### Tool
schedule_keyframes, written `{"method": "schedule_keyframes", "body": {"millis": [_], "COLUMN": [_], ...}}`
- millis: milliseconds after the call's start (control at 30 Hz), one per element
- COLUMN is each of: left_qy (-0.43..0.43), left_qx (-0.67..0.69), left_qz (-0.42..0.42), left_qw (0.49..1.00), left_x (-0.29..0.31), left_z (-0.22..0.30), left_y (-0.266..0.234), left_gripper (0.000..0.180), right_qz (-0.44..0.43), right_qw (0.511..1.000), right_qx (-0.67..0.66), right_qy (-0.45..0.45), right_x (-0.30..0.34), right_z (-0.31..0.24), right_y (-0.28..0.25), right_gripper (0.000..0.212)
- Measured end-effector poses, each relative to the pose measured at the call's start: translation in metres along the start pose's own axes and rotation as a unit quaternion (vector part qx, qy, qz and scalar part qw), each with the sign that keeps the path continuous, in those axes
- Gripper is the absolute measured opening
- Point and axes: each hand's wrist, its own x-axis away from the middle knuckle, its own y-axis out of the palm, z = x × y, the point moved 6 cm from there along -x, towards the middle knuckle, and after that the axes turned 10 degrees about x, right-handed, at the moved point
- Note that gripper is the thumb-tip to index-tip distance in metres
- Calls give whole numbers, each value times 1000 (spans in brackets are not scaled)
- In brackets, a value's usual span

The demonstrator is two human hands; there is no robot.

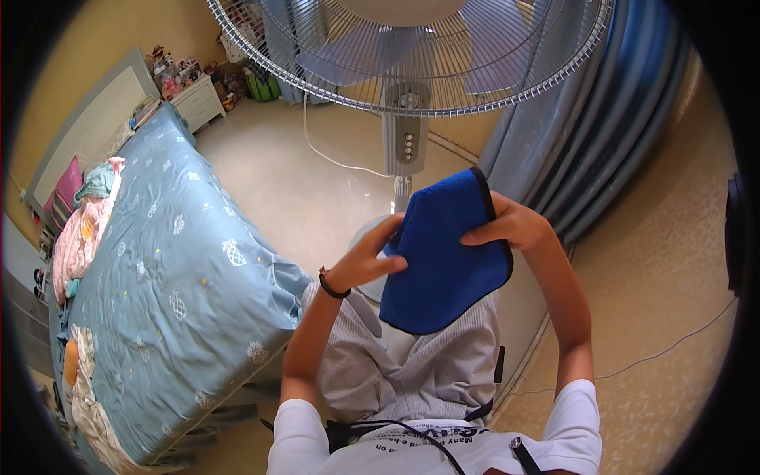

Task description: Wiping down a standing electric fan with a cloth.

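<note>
Between both hands I hold a blue cloth with a black edge, folded over and hanging above my lap. My left hand, a dark band at its wrist, grips the cloth's left side with the thumb across the front. At the upper right edge, my right hand pinches it, thumb in front and the other fingers hidden behind. Just beyond the cloth stands a pedestal fan with a wide wire cage, pale blades and a button panel on its column.
To the left is a bed with a blue pineapple-print cover. A white bedside cabinet with clutter on top stands at the far left. Blue curtains hang at the right. A white cord runs from the fan, and a thin cable hangs along the right wall.
</note>
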Motion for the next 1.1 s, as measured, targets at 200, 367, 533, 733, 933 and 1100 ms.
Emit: {"method": "schedule_keyframes", "body": {"millis": [200,367,533,733,933,1100], "left_qy": [183,64,-22,-7,39,1], "left_qx": [-176,-39,-131,-167,-221,-168], "left_qz": [246,143,146,230,235,185], "left_qw": [935,987,980,959,946,968], "left_x": [8,-13,-18,-23,-33,-36], "left_z": [25,17,19,47,60,49], "left_y": [-13,10,5,3,7,1], "left_gripper": [57,36,25,25,23,35], "right_qz": [49,39,88,94,162,422], "right_qw": [999,999,995,995,977,695], "right_qx": [-8,-13,-57,17,123,572], "right_qy": [6,-7,-1,-25,-65,-106], "right_x": [1,0,0,-2,5,32], "right_z": [4,4,2,15,27,-11], "right_y": [-7,-7,-9,-18,-12,-8], "right_gripper": [57,57,56,62,19,14]}}
